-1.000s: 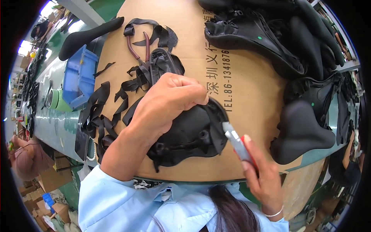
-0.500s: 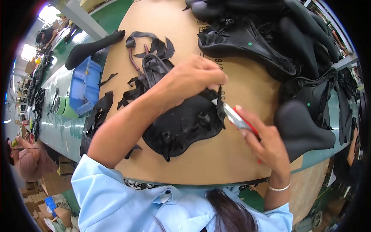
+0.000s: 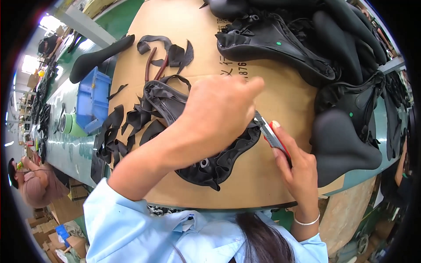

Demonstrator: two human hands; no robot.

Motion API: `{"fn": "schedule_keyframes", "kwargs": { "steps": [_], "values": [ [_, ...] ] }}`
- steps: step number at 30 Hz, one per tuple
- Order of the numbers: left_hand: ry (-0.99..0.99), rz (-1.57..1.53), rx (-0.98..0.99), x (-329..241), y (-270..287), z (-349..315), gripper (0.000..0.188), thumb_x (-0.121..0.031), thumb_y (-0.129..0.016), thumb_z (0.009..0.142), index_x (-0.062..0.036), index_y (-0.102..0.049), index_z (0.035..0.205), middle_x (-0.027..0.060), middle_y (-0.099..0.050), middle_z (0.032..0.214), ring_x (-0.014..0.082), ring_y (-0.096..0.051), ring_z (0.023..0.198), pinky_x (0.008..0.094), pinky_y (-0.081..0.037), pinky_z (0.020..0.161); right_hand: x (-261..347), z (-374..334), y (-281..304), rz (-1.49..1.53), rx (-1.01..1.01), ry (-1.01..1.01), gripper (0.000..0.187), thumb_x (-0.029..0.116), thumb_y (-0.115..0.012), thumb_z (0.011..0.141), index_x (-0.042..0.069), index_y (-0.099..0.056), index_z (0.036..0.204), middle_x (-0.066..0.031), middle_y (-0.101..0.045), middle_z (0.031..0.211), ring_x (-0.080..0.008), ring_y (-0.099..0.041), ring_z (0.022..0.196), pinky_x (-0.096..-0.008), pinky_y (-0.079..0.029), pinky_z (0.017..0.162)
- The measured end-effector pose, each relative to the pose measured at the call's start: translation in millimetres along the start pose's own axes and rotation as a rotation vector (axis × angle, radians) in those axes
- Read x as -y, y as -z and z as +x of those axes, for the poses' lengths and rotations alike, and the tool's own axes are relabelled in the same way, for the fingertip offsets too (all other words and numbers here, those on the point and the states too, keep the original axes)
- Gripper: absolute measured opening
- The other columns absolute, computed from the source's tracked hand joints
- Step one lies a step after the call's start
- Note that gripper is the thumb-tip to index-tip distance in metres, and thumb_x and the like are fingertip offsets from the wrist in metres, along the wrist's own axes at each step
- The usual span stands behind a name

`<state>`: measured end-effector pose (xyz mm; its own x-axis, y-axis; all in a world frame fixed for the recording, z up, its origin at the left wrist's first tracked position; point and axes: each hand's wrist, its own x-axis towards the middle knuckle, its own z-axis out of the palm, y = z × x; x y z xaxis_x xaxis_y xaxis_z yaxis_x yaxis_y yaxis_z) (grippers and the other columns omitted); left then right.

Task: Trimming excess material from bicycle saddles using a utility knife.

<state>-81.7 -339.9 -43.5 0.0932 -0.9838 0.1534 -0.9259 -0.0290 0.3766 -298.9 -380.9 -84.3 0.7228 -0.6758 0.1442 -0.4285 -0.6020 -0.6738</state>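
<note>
left hand [image 3: 219, 111] now higher on saddle [image 3: 206, 162], knife [image 3: 268, 133] closer

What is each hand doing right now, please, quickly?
Left hand: closed down on the black bicycle saddle, pressing it onto the cardboard sheet.
Right hand: closed around a red-handled utility knife, blade at the saddle's edge.

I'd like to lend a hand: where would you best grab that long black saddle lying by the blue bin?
Probably at the narrow nose of the long black saddle, coming from above. It lies flat at the edge of the cardboard sheet, its slim end pointing up right, free of the scraps; the wide end sits close to the blue bin.
</note>
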Motion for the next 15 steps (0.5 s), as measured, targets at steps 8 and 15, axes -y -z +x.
{"fn": "schedule_keyframes", "kwargs": {
  "steps": [8,15],
  "values": [
    [0.515,-0.741,0.234,10,0,15,0.024,-0.026,-0.068,0.08,-0.0039,-0.067,0.069,0.0006,-0.06,0.063,0.0109,-0.052,0.064,0.0261,-0.041,0.061,13,-21,-7,0.12,0.117,-0.125,0.055,0.008,-0.058,0.091,0.013,-0.041,0.143,-0.0205,-0.067,0.09,-0.0372,-0.062,0.062,-0.0418,-0.048,0.056],
    [-0.017,-1.504,-0.155,-8,-18,33,0.023,-0.021,-0.062,0.09,-0.0012,-0.066,0.079,0.0026,-0.064,0.088,0.0063,-0.052,0.073,0.0209,-0.039,0.067,23,-31,-37,0.27,0.001,-0.291,0.054,0.008,-0.047,0.097,0.014,-0.03,0.148,-0.0082,-0.06,0.071,-0.0144,-0.054,0.047,-0.0312,-0.045,0.047]
  ]
}}
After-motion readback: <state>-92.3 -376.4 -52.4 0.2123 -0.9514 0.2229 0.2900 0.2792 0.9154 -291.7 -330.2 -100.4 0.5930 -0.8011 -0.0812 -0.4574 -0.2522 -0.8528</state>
